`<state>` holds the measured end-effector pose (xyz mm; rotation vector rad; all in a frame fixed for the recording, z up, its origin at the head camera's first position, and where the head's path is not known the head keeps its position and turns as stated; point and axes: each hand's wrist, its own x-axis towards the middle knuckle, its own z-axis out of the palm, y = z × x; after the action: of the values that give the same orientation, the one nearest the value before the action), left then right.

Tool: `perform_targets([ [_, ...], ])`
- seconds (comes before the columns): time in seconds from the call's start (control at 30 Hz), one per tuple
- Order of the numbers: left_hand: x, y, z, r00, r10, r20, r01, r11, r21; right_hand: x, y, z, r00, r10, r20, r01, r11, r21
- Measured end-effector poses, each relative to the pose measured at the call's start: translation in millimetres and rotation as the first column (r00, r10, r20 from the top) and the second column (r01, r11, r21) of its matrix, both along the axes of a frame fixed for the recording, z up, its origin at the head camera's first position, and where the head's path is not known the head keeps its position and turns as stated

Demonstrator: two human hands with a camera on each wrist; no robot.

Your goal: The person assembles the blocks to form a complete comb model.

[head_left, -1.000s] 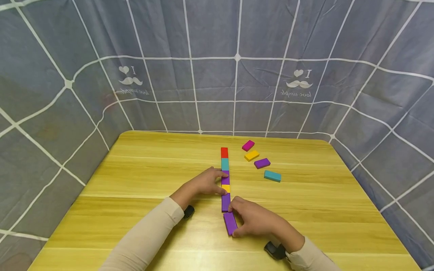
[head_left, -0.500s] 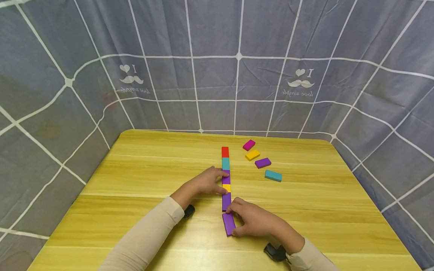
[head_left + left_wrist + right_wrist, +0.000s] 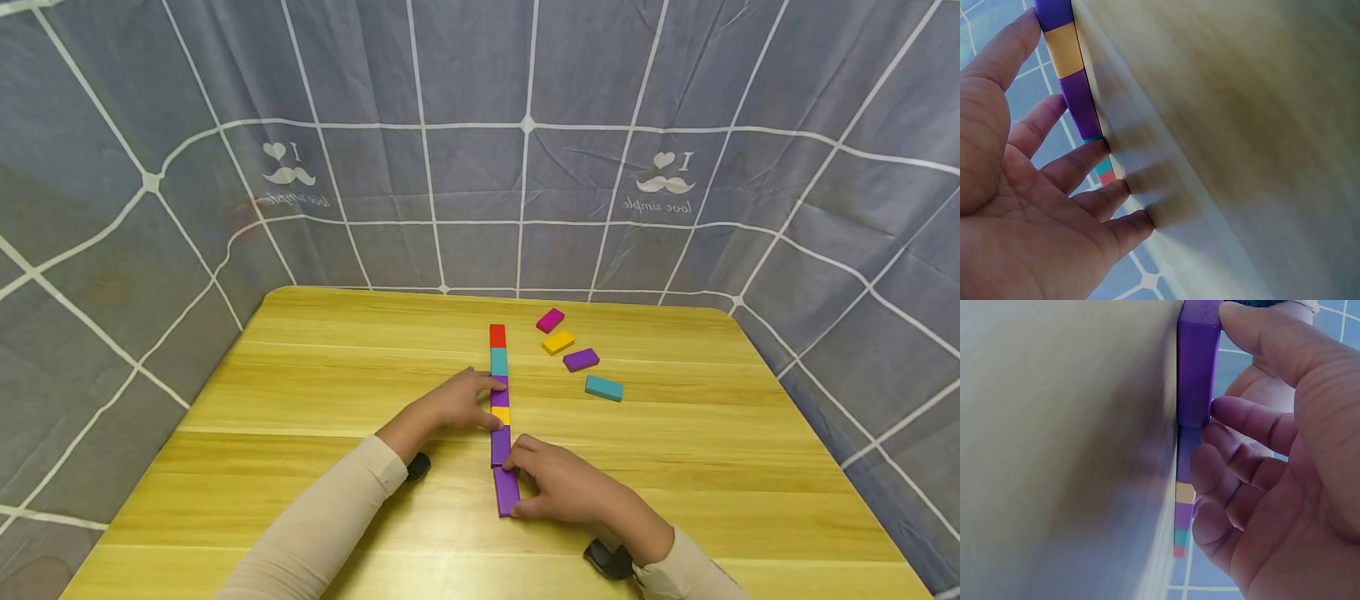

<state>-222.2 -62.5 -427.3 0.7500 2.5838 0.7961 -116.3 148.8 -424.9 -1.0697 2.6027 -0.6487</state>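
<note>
Five blocks (image 3: 500, 416) lie end to end in a straight row on the table (image 3: 345, 358), and the near purple block (image 3: 506, 493) sits slightly askew at its close end, though whether they quite touch is hard to tell. The right hand (image 3: 572, 485) pinches that block lengthwise between thumb and forefinger, a hold that seems suited to turning it true. With fingers spread and gripping nothing, the left hand (image 3: 450, 402) touches the row, likely steadying it.
</note>
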Motion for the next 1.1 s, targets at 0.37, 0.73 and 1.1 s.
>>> perform_targets([
  [0.37,-0.5,-1.3,-0.3,1.0,-0.001,0.006,0.001,1.0,0.001,-0.9,-3.6,-1.9,0.999,0.007,-0.054,-0.006,1.0,0.021],
  [0.73,-0.8,-1.1,0.3,1.0,0.006,0.009,-0.006,1.0,-0.006,-1.1,-6.1,-1.3,0.999,0.016,-0.047,-0.014,0.999,0.035],
  [1.1,-0.4,0.4,0.1,1.0,0.006,0.004,-0.006,1.0,-0.013,-2.3,-4.8,-4.3,0.999,0.014,-0.036,-0.013,0.999,0.037],
])
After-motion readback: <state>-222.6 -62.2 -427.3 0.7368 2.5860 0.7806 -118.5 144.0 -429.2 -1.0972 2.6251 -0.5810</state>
